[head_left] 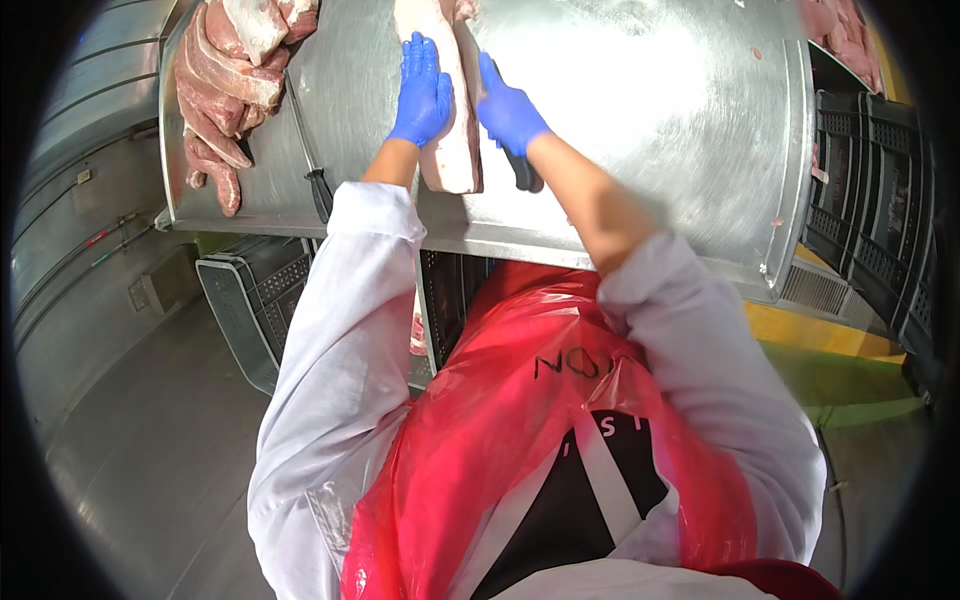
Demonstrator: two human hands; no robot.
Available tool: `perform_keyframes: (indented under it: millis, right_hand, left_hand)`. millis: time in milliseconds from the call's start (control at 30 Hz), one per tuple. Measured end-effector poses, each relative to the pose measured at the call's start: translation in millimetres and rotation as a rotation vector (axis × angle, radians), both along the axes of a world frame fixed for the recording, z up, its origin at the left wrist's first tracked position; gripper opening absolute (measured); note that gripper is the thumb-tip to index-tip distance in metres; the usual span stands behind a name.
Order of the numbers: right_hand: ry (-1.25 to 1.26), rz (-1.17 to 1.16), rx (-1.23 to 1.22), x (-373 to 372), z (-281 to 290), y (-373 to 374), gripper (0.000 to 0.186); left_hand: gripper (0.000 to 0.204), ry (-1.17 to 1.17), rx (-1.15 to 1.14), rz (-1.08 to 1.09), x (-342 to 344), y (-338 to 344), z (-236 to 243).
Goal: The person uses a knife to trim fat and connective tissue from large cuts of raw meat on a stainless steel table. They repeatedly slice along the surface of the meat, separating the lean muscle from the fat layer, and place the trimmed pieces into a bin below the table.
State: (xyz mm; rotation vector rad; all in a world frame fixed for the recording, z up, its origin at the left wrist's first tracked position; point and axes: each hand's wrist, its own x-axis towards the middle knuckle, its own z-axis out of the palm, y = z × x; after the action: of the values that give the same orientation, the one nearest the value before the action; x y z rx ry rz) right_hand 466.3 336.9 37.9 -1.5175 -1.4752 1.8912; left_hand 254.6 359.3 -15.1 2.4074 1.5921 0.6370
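A long pale slab of meat (450,145) lies lengthwise on the steel table (680,130), just in front of me. My left hand (422,92), in a blue glove, lies flat on the slab's left side with its fingers stretched out. My right hand (510,115), also gloved, grips a black-handled knife (525,172) close along the slab's right side; its blade is hard to make out.
A pile of meat pieces (230,85) and a black-handled steel rod (318,188) lie at left. Grey crates (245,310) are under the table's front edge. More black crates (865,200) stand at right, below meat (845,35) at the top corner.
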Motion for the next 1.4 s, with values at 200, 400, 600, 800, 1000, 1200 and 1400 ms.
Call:
perform_keyframes:
  millis: [200, 400, 600, 800, 1000, 1200, 1400]
  right_hand:
    - [-0.097, 0.048, 0.037, -7, -1, -18, 0.078]
    - [-0.14, 0.106, -0.112, 0, 25, -138, 0.066]
    - [-0.009, 0.239, -0.006, 47, 45, -263, 0.075]
    - [-0.148, -0.029, -0.036, 192, 93, -283, 0.079]
    - [-0.079, -0.512, -0.122, 269, 116, -251, 0.081]
    - [-0.005, -0.423, -0.085, 284, 99, -207, 0.08]
    - [-0.247, -0.093, 0.095, 247, 88, -117, 0.078]
  left_hand:
    - [0.068, -0.029, 0.052, 0.009, 0, 4, -15]
    - [0.062, 0.155, 0.289, 0.036, -7, -1, -41]
    - [0.084, 0.135, 0.055, 0.089, -28, 27, -38]
    - [0.109, 0.03, -0.495, 0.567, 23, 6, 41]
    - [0.059, -1.451, -1.165, 0.308, -38, -10, 77]
    - [0.034, -0.798, -0.864, 0.593, -72, -47, 50]
    - [0.034, -0.188, -0.426, 0.663, -38, -33, 46]
